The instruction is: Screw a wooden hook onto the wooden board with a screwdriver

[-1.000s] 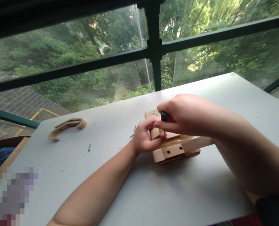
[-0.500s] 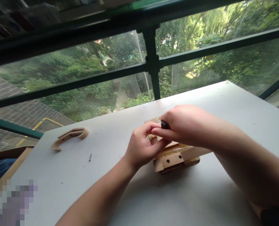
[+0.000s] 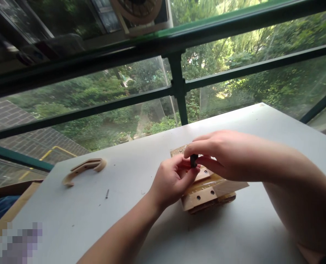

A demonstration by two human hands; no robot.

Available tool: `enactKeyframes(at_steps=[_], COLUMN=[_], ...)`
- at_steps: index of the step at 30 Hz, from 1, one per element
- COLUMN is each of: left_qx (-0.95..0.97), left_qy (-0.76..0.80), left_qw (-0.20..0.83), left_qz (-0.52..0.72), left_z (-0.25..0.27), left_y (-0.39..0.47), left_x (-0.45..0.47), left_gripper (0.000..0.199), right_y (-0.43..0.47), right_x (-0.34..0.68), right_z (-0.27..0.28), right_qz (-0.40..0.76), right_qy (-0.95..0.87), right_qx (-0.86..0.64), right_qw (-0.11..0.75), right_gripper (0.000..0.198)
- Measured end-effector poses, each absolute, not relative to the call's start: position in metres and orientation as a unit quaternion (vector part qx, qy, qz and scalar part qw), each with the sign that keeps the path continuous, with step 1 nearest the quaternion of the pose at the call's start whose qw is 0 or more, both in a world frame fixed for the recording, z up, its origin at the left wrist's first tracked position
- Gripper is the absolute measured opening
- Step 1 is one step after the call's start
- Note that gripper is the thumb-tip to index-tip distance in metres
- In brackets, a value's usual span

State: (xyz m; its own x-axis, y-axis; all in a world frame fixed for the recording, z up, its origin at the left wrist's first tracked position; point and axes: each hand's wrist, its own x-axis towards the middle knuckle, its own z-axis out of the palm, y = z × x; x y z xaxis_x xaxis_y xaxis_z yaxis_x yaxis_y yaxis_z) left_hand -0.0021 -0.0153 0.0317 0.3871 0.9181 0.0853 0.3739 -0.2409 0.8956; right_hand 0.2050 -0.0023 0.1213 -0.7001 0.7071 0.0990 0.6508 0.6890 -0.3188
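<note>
Right hand (image 3: pixel 216 152) — fingertips closed on a black handle (image 3: pixel 193 160); left hand (image 3: pixel 171 180) curled close beside it, cannot tell what it grips; wooden assembly (image 3: pixel 205 195) beneath both hands — on the white table (image 3: pixel 135 168).

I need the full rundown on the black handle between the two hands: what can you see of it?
The black handle is short and smooth-looking, plastic by its look, and stands roughly upright above the pale wooden assembly. The right hand has it between its fingers. The left hand is close around its lower end, but contact there is unclear. Anything below the handle is hidden.
</note>
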Motion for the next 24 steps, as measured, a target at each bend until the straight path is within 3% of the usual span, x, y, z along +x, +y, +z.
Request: enactKeyframes(at_steps=[8, 13, 17, 24], left_qx=[0.749, 0.701, 0.691, 0.723], left_qy=[0.411, 0.460, 0.422, 0.344], left_qw=[0.426, 0.446, 0.501, 0.524], left_qz=[0.297, 0.314, 0.305, 0.291], left_z=[0.033, 0.024, 0.026, 0.029], left_y=[-0.013, -0.010, -0.012, -0.010], left_x=[-0.002, -0.003, -0.002, -0.002], left_gripper=[0.028, 0.041, 0.042, 0.035], right_y=[-0.005, -0.006, -0.008, -0.004], right_x=[0.192, 0.185, 0.199, 0.203], right_z=[0.118, 0.119, 0.120, 0.121], right_qz=[0.133, 0.121, 0.138, 0.145], right_qy=[-0.890, -0.873, -0.899, -0.904], right_qx=[-0.426, -0.469, -0.403, -0.389], right_qw=[0.092, 0.065, 0.098, 0.103], right_gripper=[0.035, 0.040, 0.023, 0.024])
